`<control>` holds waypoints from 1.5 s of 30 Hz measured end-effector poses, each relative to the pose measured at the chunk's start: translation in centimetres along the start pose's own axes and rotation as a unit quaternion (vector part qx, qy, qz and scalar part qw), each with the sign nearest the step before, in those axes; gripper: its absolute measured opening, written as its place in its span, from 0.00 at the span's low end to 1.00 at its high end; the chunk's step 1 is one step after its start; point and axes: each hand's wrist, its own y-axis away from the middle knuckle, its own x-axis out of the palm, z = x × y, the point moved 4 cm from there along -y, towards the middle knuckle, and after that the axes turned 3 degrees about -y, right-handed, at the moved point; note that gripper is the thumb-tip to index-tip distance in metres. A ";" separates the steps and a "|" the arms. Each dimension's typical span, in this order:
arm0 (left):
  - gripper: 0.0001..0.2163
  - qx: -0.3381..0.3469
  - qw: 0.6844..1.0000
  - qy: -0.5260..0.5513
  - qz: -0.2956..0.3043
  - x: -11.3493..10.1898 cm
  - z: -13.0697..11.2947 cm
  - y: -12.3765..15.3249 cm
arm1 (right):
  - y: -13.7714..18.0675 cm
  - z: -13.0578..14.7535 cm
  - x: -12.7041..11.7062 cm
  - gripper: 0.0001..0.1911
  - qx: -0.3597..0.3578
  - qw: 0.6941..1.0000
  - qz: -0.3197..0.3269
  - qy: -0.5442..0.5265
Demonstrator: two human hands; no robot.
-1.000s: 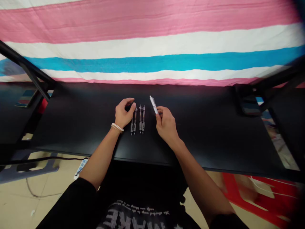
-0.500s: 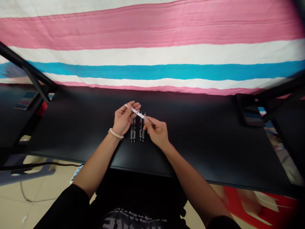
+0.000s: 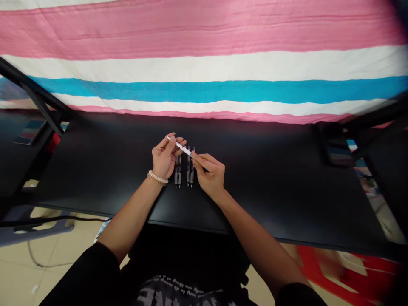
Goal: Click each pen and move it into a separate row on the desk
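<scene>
Above black desk (image 3: 95,170), white pen (image 3: 180,148) lies just over four dark pens (image 3: 188,174): left hand (image 3: 164,159) pinches upper end, right hand (image 3: 208,174) pinches lower; light, even pressure best, clear of row

Bright, even light; faint shadows; bowed edges; blur toward the lower-right corner
</scene>
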 end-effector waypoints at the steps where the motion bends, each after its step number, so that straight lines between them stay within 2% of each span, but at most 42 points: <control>1: 0.13 -0.002 1.000 0.001 -0.004 0.0 0.0 -0.1 | -0.1 0.1 -0.1 0.10 -0.020 1.000 -0.004 0.004; 3: 0.12 0.000 1.000 0.003 -0.014 -0.2 0.0 -0.2 | -0.2 0.0 -0.1 0.10 -0.022 1.000 -0.005 -0.006; 6: 0.10 0.008 0.999 0.010 -0.031 -0.4 -0.2 -0.4 | -0.2 -0.5 -0.3 0.14 0.042 0.998 -0.015 -0.036; 10: 0.10 0.006 1.000 0.006 -0.029 -0.5 -0.3 -0.4 | -0.3 -0.4 -0.6 0.05 0.040 0.998 -0.037 -0.029; 13: 0.12 0.009 1.000 0.005 -0.022 -0.4 -0.3 -0.4 | -0.3 -0.8 -0.4 0.10 0.078 0.993 -0.041 -0.074; 15: 0.12 0.011 1.000 0.008 -0.016 -0.3 -0.3 -0.4 | -0.3 -1.1 -0.3 0.08 0.109 0.989 -0.043 -0.089; 17: 0.12 0.012 1.000 0.013 -0.010 -0.3 -0.3 -0.4 | -0.3 -1.1 -0.3 0.07 0.097 0.992 -0.048 -0.072; 20: 0.11 0.013 1.000 0.010 -0.009 -0.3 -0.3 -0.4 | -0.3 -1.1 -0.2 0.16 0.099 0.992 -0.037 -0.076; 22: 0.11 0.011 1.000 0.002 -0.011 -0.4 -0.3 -0.5 | -0.2 -1.3 -0.2 0.13 0.130 0.987 -0.029 -0.088; 24: 0.12 0.010 1.000 -0.002 -0.011 -0.4 -0.2 -0.5 | -0.2 -1.1 -0.2 0.09 0.121 0.989 -0.036 -0.072; 27: 0.12 0.011 1.000 0.003 -0.010 -0.4 -0.2 -0.5 | -0.3 -0.9 -0.3 0.13 0.102 0.992 -0.047 -0.063; 31: 0.12 0.015 1.000 0.004 -0.010 -0.5 -0.2 -0.5 | -0.2 -1.7 -0.2 0.10 0.155 0.983 -0.024 -0.094; 34: 0.12 0.017 1.000 0.009 -0.009 -0.4 -0.2 -0.5 | -0.3 -1.8 -0.4 0.15 0.139 0.985 -0.041 -0.089; 36: 0.11 0.019 1.000 0.014 -0.006 -0.3 -0.3 -0.4 | -0.3 -1.9 -0.3 0.17 0.153 0.983 -0.028 -0.098; 38: 0.11 0.020 1.000 0.013 -0.006 -0.3 -0.3 -0.5 | -0.2 -1.8 -0.2 0.14 0.164 0.982 -0.019 -0.089; 43: 0.10 0.046 0.997 0.012 -0.057 -1.8 -0.7 -1.4 | -0.3 -0.8 -0.8 0.08 0.080 0.995 -0.063 -0.009; 45: 0.10 0.061 0.995 0.017 -0.077 -2.4 -0.8 -1.8 | -0.3 -0.8 -1.0 0.07 0.074 0.995 -0.067 -0.006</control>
